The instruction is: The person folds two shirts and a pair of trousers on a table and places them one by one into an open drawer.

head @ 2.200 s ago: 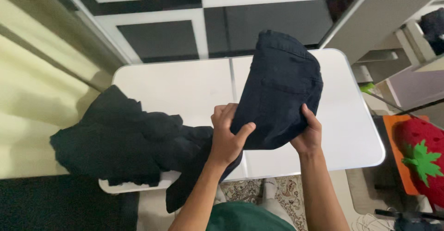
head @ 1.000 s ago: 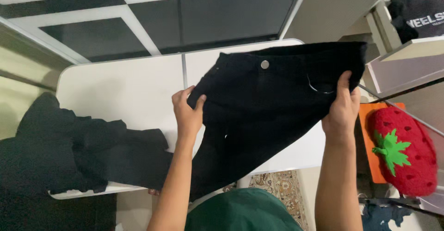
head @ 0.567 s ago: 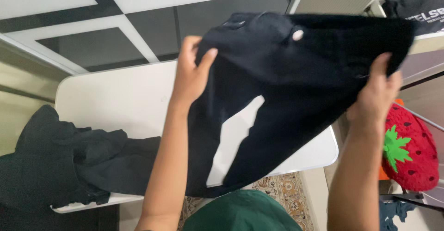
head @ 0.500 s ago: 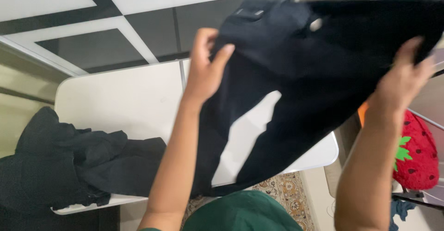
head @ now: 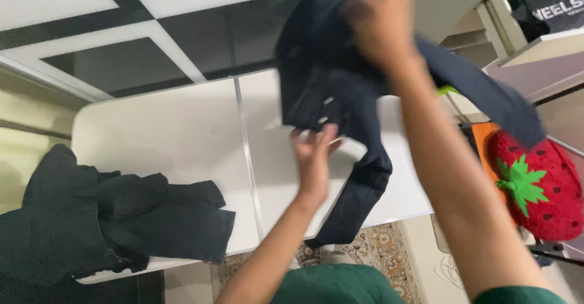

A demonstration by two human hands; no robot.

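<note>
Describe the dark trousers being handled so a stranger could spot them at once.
Find the white folding table in the middle of the view. Above its right half, the dark trousers hang in the air, gripped by the right hand with the left hand at their lower edge. Unlike the crumpled dark clothes lying on the table's left end, they are lifted off the table.

we see a white tabletop (head: pixel 182 134) with rounded corners and a thin seam running from its far edge to its near edge, a little right of the middle. a heap of dark clothes (head: pixel 103 216) lies on the near left corner and spills over the left edge. a leg of the dark trousers (head: pixel 365 182) trails across the tabletop's right part and hangs over the near edge.
</note>
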